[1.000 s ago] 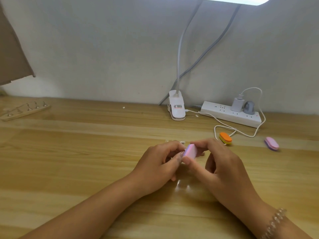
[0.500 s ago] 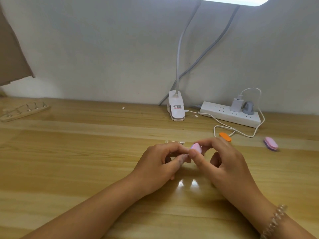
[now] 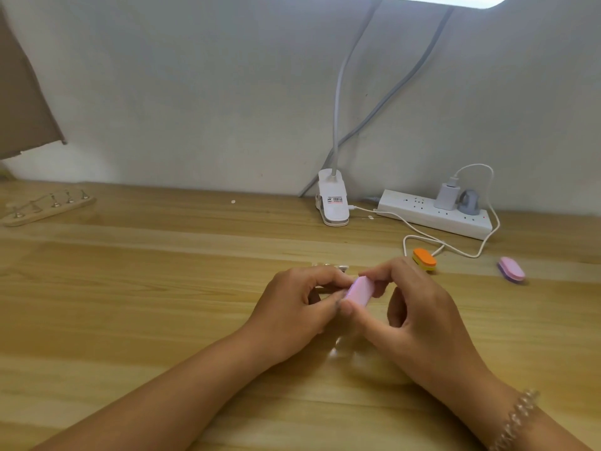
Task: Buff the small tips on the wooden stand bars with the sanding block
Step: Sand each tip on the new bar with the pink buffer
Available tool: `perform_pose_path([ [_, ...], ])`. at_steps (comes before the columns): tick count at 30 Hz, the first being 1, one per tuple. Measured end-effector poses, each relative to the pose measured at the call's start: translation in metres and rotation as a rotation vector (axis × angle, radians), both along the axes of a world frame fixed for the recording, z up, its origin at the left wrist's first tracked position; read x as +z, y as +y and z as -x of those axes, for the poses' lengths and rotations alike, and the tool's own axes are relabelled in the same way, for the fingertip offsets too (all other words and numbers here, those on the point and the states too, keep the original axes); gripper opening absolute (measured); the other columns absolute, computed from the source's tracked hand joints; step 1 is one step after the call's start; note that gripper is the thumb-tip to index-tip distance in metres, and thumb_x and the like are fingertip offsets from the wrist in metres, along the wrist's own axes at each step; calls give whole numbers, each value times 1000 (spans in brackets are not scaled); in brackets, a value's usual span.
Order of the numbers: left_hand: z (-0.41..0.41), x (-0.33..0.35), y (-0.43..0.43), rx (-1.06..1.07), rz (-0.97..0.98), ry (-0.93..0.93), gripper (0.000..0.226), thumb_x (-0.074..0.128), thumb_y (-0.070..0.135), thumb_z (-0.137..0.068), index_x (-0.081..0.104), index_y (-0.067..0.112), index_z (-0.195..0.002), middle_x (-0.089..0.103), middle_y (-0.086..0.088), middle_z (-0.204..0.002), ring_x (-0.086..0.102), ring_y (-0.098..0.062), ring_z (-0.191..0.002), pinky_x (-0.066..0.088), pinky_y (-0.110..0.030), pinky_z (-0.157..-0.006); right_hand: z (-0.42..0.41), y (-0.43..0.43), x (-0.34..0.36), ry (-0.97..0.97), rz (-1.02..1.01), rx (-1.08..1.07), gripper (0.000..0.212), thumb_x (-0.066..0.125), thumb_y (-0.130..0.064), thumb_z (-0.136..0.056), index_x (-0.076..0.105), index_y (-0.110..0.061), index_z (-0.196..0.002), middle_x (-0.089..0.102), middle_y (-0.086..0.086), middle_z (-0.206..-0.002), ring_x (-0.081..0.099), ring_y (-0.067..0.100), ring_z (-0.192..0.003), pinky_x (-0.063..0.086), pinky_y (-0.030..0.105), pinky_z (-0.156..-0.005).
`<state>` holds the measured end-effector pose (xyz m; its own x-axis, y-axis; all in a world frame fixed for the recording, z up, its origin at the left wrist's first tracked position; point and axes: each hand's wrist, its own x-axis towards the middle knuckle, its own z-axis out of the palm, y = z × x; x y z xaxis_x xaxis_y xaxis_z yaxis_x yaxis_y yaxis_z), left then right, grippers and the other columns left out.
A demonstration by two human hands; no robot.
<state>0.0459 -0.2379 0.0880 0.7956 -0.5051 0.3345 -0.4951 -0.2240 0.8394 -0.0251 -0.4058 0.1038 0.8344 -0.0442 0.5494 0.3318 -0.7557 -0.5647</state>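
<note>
We have the pink sanding block [image 3: 357,290] pinched in our right hand [image 3: 419,315], thumb under its near end and fingertips [image 3: 369,275] over the far end, above the middle of the tabletop [image 3: 162,288]. Our left hand [image 3: 292,307] is curled narrowly around something small right against the block; what it holds is hidden. To buff well, we judge short, light strokes best, with the left hand steadying the piece. A wooden stand bar [image 3: 48,208] with tips lies at the far left edge; spare orange [image 3: 424,259] and pink [image 3: 511,269] blocks lie toward the far right.
</note>
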Motion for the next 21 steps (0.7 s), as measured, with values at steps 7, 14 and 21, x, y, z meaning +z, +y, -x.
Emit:
perform_pose_path([
  [7,2,1,-1,-19,6,-26,18,70,24,-90,73,41,-92,71,20,-81,52,-8,-48,41,-18,-51,-2,-6,2,5,-128,-49,40,65,-64,-74,62,-27,-90,60,-12,-85,51,17,-56,44,30,-56],
  [14,2,1,-1,-34,5,-19,18,61,30,-87,76,29,-98,70,16,-82,56,-17,-51,44,-24,-52,-2,-6,0,32,-142,-24,30,71,-52,-74,62,-28,-89,61,-13,-83,50,16,-55,38,23,-55],
  [21,-1,-1,0,-44,7,10,19,58,15,-96,74,23,-104,69,8,-84,60,-20,-54,48,-29,-54,2,1,0,38,-37,48,35,67,-60,-75,62,-31,-94,59,-18,-81,50,15,-54,34,17,-53],
])
